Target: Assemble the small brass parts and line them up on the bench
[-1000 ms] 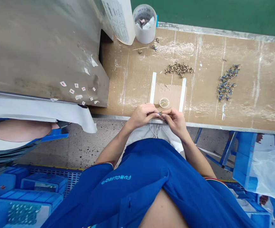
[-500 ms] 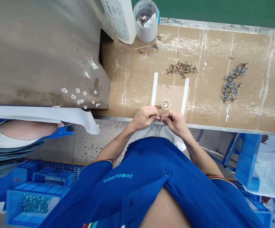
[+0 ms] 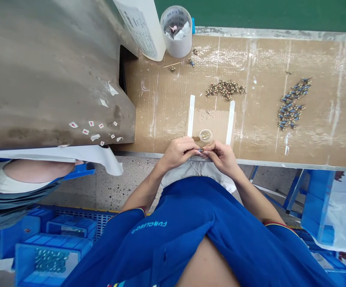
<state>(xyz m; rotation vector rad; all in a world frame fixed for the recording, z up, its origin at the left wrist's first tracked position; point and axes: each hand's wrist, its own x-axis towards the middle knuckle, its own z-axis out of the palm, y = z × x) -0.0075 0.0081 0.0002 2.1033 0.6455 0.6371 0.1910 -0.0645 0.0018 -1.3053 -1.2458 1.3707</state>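
My left hand [image 3: 181, 152] and my right hand [image 3: 221, 156] meet at the table's front edge, fingers closed in a pinch. Between their fingertips is a small blue and brass-coloured metal part [image 3: 201, 150], too small to name exactly. Just beyond the fingers stands a small round clear cup [image 3: 205, 135] with a pale curved thing in it. The cup rests on a cardboard piece [image 3: 213, 123] bordered by white tape strips. Past that lies a pile of small brass-coloured metal parts [image 3: 226, 89]. Farther right is a group of blue and brass parts [image 3: 292, 104].
A tape-roll tub [image 3: 177, 47] with scraps and a white bottle [image 3: 144, 30] stand at the back. A thin stick [image 3: 172, 65] and a few loose parts lie near them. On the left is a metal machine housing [image 3: 56, 71]. Blue bins [image 3: 52, 259] sit below; another person's arm [image 3: 38, 171] shows at left.
The view has shifted slightly. Both hands stay together at the table edge, and more of the part's blue shows between the fingertips.
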